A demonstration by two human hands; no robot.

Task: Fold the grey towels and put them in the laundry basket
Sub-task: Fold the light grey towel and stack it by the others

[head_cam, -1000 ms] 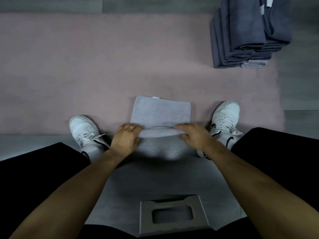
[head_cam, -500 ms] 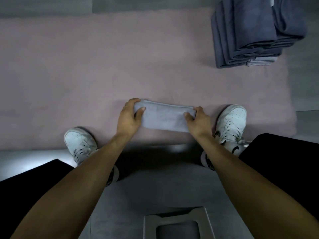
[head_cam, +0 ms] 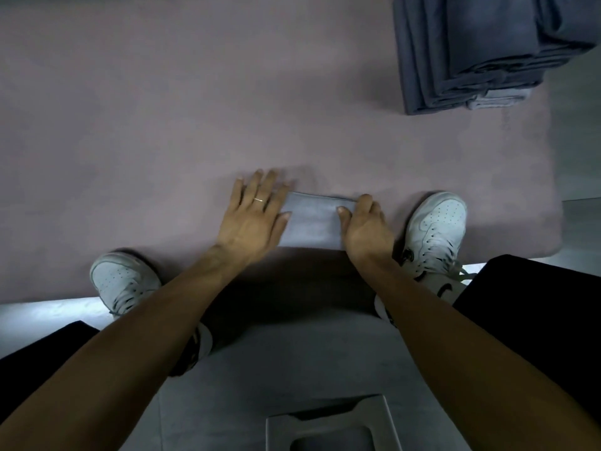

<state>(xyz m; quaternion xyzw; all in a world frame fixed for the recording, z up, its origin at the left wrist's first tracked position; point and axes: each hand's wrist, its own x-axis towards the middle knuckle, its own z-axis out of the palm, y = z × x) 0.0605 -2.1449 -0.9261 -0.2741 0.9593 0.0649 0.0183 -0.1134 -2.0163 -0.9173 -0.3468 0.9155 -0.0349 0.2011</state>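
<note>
A small light grey towel (head_cam: 310, 222), folded into a compact rectangle, lies on the pinkish rug (head_cam: 162, 125) between my feet. My left hand (head_cam: 253, 216) lies flat on its left end with the fingers spread and straight, reaching past onto the rug. My right hand (head_cam: 366, 226) holds the right end, thumb on top and fingers curled over the far corner. A tall stack of folded dark grey towels (head_cam: 471, 50) stands at the rug's far right corner, with a lighter towel at its base. No laundry basket can be identified.
My white sneakers (head_cam: 123, 281) (head_cam: 435, 229) stand either side of the towel on the rug's near edge. A grey plastic object with a rectangular opening (head_cam: 331, 428) sits on the grey floor right below me. My black trouser legs fill both lower corners.
The towel's near half was lifted and folded forward over the far half. My left hand has since let go and flattened onto the left end; the right hand still holds its end.
</note>
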